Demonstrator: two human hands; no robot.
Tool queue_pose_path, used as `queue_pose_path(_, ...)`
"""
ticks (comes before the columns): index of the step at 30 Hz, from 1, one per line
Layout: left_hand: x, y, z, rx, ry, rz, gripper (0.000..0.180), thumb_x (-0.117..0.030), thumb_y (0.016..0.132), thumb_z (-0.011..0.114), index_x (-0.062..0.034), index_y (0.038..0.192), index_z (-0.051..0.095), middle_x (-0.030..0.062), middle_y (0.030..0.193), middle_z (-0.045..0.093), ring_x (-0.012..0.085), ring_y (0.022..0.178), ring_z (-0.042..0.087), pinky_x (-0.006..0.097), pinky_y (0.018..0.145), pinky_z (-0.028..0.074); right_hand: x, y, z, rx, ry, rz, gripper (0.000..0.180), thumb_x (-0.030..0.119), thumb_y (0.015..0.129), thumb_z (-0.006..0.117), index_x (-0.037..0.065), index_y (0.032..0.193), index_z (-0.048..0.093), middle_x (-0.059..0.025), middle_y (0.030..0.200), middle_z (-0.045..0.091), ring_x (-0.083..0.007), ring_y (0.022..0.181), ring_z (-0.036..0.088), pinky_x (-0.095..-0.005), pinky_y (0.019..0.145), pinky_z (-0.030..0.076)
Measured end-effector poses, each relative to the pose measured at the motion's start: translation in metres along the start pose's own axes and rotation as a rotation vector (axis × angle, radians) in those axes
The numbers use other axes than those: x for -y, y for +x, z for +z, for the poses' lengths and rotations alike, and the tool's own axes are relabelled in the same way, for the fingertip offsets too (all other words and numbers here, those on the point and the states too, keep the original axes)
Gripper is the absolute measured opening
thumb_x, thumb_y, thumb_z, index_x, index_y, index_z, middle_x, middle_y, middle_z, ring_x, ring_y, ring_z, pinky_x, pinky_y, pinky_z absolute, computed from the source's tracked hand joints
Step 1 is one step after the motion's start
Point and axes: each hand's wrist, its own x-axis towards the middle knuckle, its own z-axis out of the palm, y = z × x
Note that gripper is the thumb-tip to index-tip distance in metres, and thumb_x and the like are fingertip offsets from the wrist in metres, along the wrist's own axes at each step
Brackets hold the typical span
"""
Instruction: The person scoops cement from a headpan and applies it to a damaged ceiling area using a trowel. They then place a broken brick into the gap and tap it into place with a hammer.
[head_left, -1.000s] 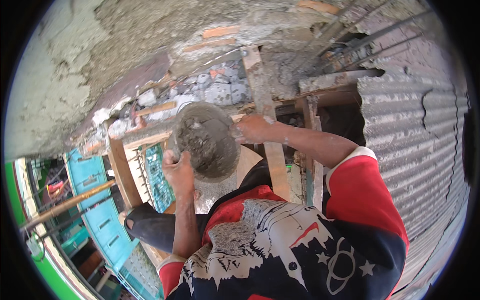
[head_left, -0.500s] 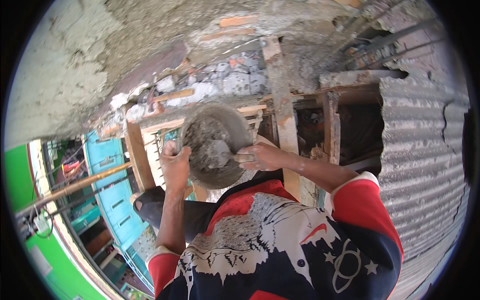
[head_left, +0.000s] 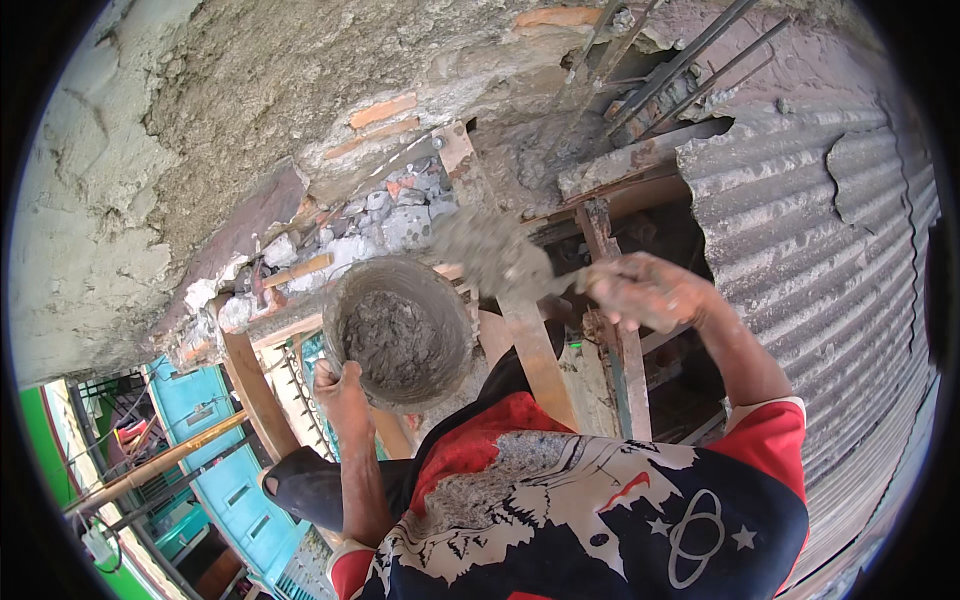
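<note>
Bucket (head_left: 452, 335): centre-left of the frame; the wet mortar (head_left: 388, 340) inside is probably soft and heavy, so best held by the rim.
Left hand (head_left: 344, 402): fingers closed on the bucket's lower-left rim.
Trowel (head_left: 566, 284): near centre, blurred, mortar-laden; likely front-heavy and slippery, best gripped by its handle.
Right hand (head_left: 648, 292): fingers wrapped around that handle.
Timber plank (head_left: 535, 350): slanting, right of the bucket.
Wall (head_left: 250, 115): rough, upper left.
Corrugated sheet (head_left: 800, 240): grey, at right.

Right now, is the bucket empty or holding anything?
Partly full: lumpy grey mortar lies inside the bucket, below its rim.
</note>
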Motion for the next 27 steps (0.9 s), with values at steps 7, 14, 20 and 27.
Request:
queue_pose_path(7, 0.012, -0.002, -0.001, -0.068, 0.063, 0.075, 0.016, 0.006, 0.081, 0.058, -0.0072, 0.077, 0.05, -0.003, 0.074, 0.054, 0.0039, 0.065, 0.043, 0.023, 0.059, 0.035, 0.002, -0.03, -0.049, -0.494, 0.061, 0.04, 0.046, 0.047, 0.101, 0.048, 0.006, 0.12, 0.059, -0.0002, 0.071, 0.054, -0.007, 0.051, 0.048, -0.0224, 0.044, 0.037)
queue_pose_path(14, 0.02, -0.006, 0.008, -0.153, 0.379, 0.324, 0.013, 0.008, 0.077, 0.058, 0.0001, 0.087, 0.058, 0.0059, 0.093, 0.055, 0.0159, 0.086, 0.051, 0.033, 0.079, 0.043, -0.019, 0.031, 0.035, -0.132, -0.905, -0.47, 0.046, 0.027, 0.094, 0.059, 0.005, 0.134, 0.051, -0.0106, 0.124, 0.062, -0.0338, 0.086, 0.068, -0.0406, 0.074, 0.054)
queue_pose_path(20, -0.014, -0.009, 0.031, -0.084, 0.347, 0.453, 0.023, 0.009, 0.075, 0.058, 0.0036, 0.097, 0.061, 0.0164, 0.116, 0.062, 0.0304, 0.117, 0.055, 0.04, 0.104, 0.038, 0.011, 0.118, 0.115, -0.154, -1.471, -0.487, 0.039, 0.014, 0.087, 0.059, 0.001, 0.124, 0.057, -0.0173, 0.108, 0.065, -0.0298, 0.083, 0.071, -0.039, 0.065, 0.058)
queue_pose_path(27, -0.024, 0.007, 0.043, 0.1, 0.158, 0.588, 0.012, 0.01, 0.076, 0.054, -0.0008, 0.076, 0.049, 0.0178, 0.121, 0.064, 0.0229, 0.115, 0.057, 0.037, 0.104, 0.038, 0.008, 0.166, 0.096, 0.067, -1.338, -0.532, 0.04, 0.012, 0.085, 0.063, -0.001, 0.123, 0.059, -0.0167, 0.092, 0.067, -0.0277, 0.086, 0.069, -0.0376, 0.066, 0.058)
